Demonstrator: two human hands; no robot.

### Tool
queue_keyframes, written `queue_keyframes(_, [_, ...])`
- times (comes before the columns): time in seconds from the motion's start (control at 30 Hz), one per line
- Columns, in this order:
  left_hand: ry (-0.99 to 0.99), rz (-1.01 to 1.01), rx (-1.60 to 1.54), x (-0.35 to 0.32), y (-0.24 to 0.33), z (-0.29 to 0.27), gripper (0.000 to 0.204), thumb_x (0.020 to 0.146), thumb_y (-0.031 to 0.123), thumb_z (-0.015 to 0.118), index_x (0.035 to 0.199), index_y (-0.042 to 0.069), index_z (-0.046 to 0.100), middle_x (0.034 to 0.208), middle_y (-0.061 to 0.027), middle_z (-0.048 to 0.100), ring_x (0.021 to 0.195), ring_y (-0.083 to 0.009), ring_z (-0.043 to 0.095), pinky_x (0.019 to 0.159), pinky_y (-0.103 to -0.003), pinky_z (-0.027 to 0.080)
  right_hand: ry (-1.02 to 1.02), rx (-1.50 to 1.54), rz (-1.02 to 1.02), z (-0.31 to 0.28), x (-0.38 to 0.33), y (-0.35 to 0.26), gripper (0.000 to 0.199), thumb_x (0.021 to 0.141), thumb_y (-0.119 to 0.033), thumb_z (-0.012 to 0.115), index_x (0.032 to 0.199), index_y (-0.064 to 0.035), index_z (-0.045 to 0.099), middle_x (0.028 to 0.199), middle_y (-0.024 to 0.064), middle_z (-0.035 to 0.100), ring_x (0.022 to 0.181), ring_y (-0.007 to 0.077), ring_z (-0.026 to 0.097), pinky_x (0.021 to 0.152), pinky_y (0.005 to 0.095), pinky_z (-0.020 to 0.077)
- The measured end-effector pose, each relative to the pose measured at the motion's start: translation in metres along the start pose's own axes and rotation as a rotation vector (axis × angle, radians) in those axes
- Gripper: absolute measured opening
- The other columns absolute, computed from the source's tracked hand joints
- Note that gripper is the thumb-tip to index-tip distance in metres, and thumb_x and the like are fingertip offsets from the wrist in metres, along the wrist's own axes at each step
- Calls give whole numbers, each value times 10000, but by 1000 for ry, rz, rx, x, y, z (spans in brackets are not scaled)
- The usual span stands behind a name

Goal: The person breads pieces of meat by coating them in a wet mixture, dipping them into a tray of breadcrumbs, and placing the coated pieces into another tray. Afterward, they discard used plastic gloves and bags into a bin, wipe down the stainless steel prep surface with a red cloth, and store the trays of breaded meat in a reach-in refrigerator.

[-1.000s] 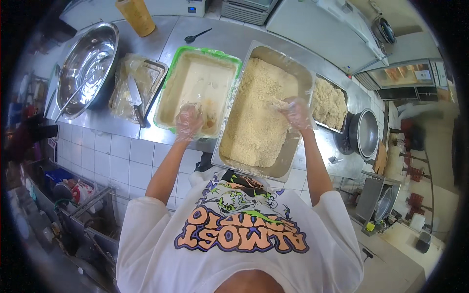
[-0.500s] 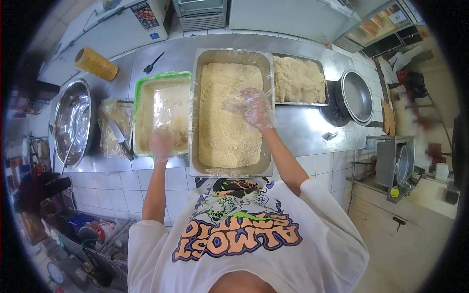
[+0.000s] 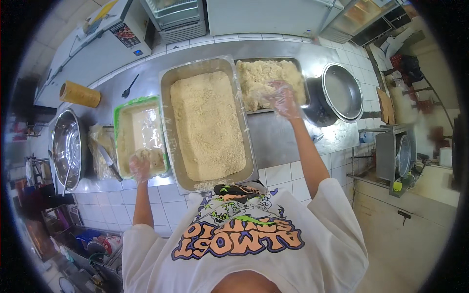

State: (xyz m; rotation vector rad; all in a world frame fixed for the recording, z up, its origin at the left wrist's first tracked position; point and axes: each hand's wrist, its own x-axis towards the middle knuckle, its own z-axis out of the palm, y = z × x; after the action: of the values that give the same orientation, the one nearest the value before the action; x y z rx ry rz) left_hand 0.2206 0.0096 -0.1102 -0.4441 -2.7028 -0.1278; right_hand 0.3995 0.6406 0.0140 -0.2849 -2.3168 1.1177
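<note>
My left hand (image 3: 140, 166), in a clear plastic glove, is at the near end of a green-rimmed tub (image 3: 117, 128) of pale, milky liquid. Pale lumps (image 3: 156, 158) sit beside its fingers, which are too blurred to read. On the other side of the deep steel pan, my gloved right hand (image 3: 283, 99) reaches over a shallow metal tray (image 3: 306, 88). Its fingers are stretched out to the left, at the crumb-coated pieces (image 3: 259, 73) filling the tray. Between my hands, the deep pan (image 3: 167, 141) holds a thick bed of pale crumbs (image 3: 210, 127).
Left of the tub lie a knife (image 3: 108, 161) on a plastic bag (image 3: 97, 141) and a large steel bowl (image 3: 61, 146). Farther back are a yellow film roll (image 3: 80, 94) and a black spoon (image 3: 130, 87). A round metal pot (image 3: 343, 93) stands at the right.
My right hand has moved from the crumbs in the deep pan to the tray on the right. My left hand stays at the tub. The whole view has shifted and turned somewhat.
</note>
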Motion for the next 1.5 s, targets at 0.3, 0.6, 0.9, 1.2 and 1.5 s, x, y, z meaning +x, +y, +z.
queue_keyframes(0.3, [-78,-67,-34,9,19,-26,327,784,306,700,881,7,609,792,-196,635,719,-394,635,627,-484,497,-502,-626,326,-63,35,102,468,732,-521,763,1046,-176,722,1148,88,656,1106,238,591,964,360,470])
queue_keyframes(0.6, [-115,-141,-202,-11,-5,-14,357,784,321,717,937,14,618,809,-201,628,723,-390,630,628,-467,504,-242,-913,194,-26,84,75,441,768,-521,734,1033,-170,710,1086,103,678,1055,272,617,955,393,460])
queue_keyframes(0.9, [-350,-229,-283,43,31,-62,435,775,309,723,1121,62,630,1048,-187,640,994,-364,609,860,-450,495,-252,-372,-78,48,38,-73,320,853,-324,721,1040,-66,683,1114,114,665,1091,295,603,983,391,447])
queue_keyframes(1.2, [-741,769,-274,76,8,-29,408,721,179,681,1121,106,651,1198,-145,604,1128,-335,561,993,-432,436,-346,-209,9,113,-65,-130,386,731,-17,810,1086,-40,660,1082,89,662,1030,190,632,908,308,506])
queue_keyframes(1.5, [-769,1082,-166,88,-7,-14,254,797,208,560,974,52,654,996,-154,633,1014,-324,595,927,-439,465,-32,-54,452,127,-115,-189,346,784,-28,766,1110,-44,651,1089,88,663,1046,201,632,898,323,524])
